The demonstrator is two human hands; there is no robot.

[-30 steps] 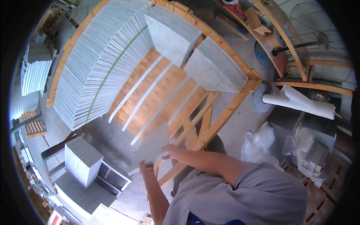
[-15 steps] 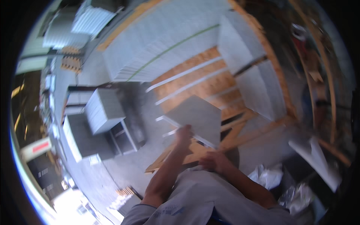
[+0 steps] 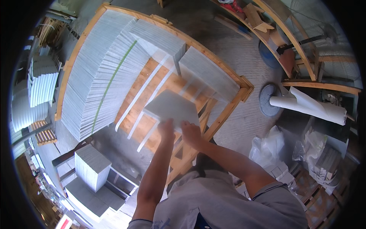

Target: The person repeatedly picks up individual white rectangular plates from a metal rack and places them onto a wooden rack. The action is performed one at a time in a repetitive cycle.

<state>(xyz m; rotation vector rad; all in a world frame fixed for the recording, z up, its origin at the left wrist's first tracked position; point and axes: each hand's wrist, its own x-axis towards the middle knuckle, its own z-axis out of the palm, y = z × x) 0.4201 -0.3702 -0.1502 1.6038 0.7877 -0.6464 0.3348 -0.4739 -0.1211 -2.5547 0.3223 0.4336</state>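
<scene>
A grey square tile [image 3: 173, 108] is held out in front of me above a wooden crate. My left hand [image 3: 166, 129] grips its near edge at the left. Close beside it, my right hand [image 3: 191, 134] is closed on the same edge near the right corner. The fingers under the tile are hidden. Beneath it lies the crate's orange-brown wooden floor [image 3: 141, 91] with white strips [image 3: 146, 84] across it. A long row of upright grey tiles [image 3: 101, 72], with a green strap [image 3: 114, 74] over it, fills the crate's left side.
More tiles [image 3: 207, 70] stand along the crate's far side, inside its wooden frame [image 3: 213, 49]. At lower left are stacked tiles [image 3: 93, 164] on a dark block. To the right lie a white roll [image 3: 309, 107], a round grey base [image 3: 270, 100] and plastic bags [image 3: 268, 145].
My view has turned right, so the crate sits further left in it. My right hand, previously by the tile's lower corner, is now on its near edge beside my left.
</scene>
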